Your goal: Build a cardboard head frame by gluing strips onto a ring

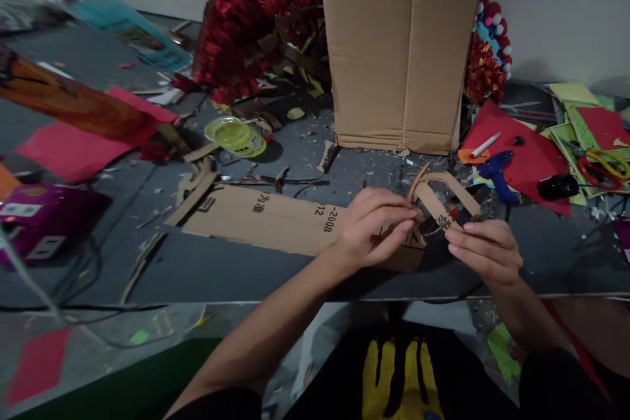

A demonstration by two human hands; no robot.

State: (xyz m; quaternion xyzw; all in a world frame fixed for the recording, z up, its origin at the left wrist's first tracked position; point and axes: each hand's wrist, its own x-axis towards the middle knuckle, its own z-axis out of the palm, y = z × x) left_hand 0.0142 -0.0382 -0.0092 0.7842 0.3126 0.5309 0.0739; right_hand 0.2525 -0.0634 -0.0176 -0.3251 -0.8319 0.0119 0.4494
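My right hand (pixel 485 251) pinches the lower end of a narrow, bent cardboard strip (pixel 436 205) with a printed character on it. My left hand (pixel 377 226) is just left of that strip, with its thumb and forefinger drawn together at the tips. What they hold, if anything, is too small to make out. Beneath my left hand lies a long flat piece of cardboard (pixel 275 220) with black print, "-2008" and "12" among it. Its right end is partly hidden by the hand and the strips.
A tall cardboard box (pixel 403 46) stands behind. A blue glue gun (pixel 499 174), red paper (pixel 522 144) and scissors (pixel 603 167) lie to the right. At left are a yellow-green jar (pixel 236 136), a purple power strip (pixel 49 220) with cables, and cardboard scraps (pixel 194 193).
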